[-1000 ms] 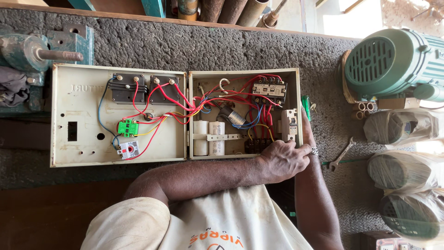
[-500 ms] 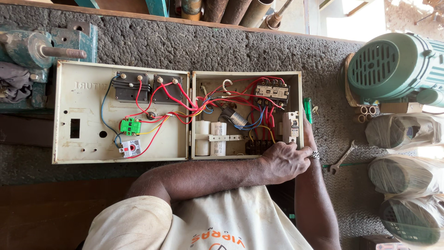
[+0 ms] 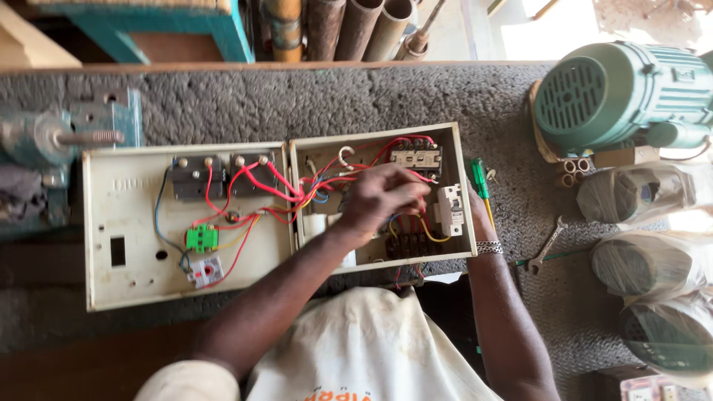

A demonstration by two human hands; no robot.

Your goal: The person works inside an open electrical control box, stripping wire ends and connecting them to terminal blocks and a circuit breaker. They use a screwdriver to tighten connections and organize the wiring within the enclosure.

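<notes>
An open cream electrical box point(image 3: 460, 160) lies on a grey carpeted bench, with its lid point(image 3: 134, 275) folded out to the left. Red, blue and yellow wires point(image 3: 256, 186) run between lid and box. My left hand point(image 3: 382, 197) reaches into the box, fingers pinched together on wires between a black contactor point(image 3: 416, 157) and a white breaker point(image 3: 449, 210). My right hand point(image 3: 479, 219) sits against the box's outer right wall, largely hidden. A green-handled screwdriver point(image 3: 479, 177) sticks up out of it.
A green electric motor point(image 3: 616, 93) stands at the right, above plastic-wrapped motors point(image 3: 639, 194). A small spanner point(image 3: 548, 245) lies right of the box. A blue-grey vise point(image 3: 67, 137) sits at the left. Pipes point(image 3: 356, 26) lean beyond the bench's far edge.
My left hand has lifted off the box's near edge and moved up into the wiring. The view has come closer. My right hand stays at the box's right wall.
</notes>
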